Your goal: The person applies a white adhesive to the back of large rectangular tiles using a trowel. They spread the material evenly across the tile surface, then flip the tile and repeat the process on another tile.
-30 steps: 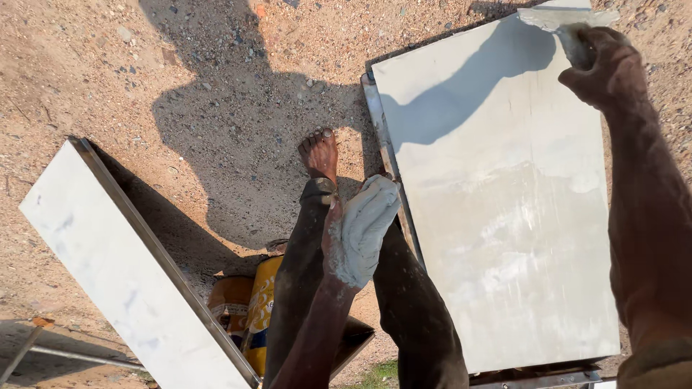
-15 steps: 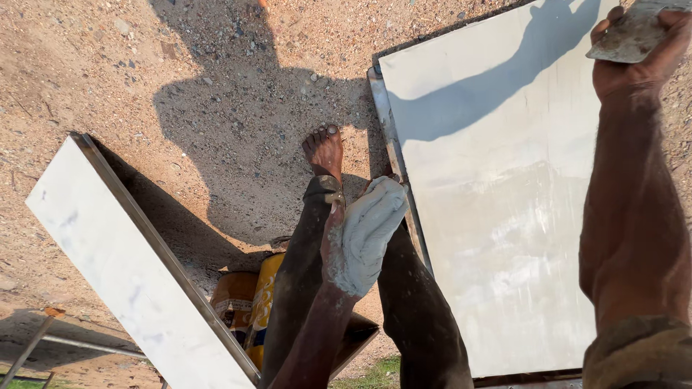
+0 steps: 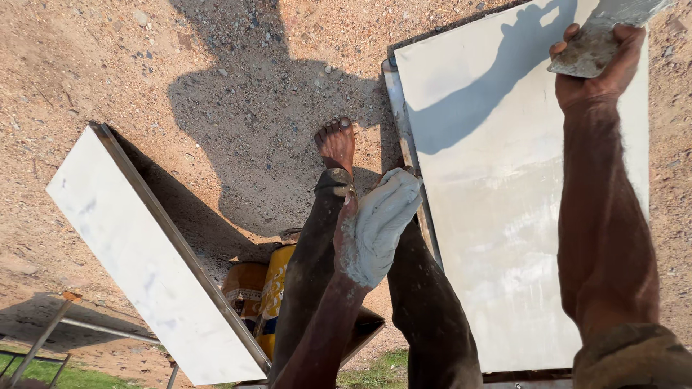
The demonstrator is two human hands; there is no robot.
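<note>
My right hand (image 3: 595, 75), fingers clamped around a flat metal trowel (image 3: 602, 36), hovers over the far end of the large white slab (image 3: 504, 216); my left hand (image 3: 375, 230), fingers pressed together, hangs putty-coated beside my leg (image 3: 317, 245), apart from the work

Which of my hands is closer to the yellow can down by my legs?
Left. Your left hand, coated in pale paste, hangs just up and right of the yellow can. Your right hand grips a trowel far off over the white slab.
</note>
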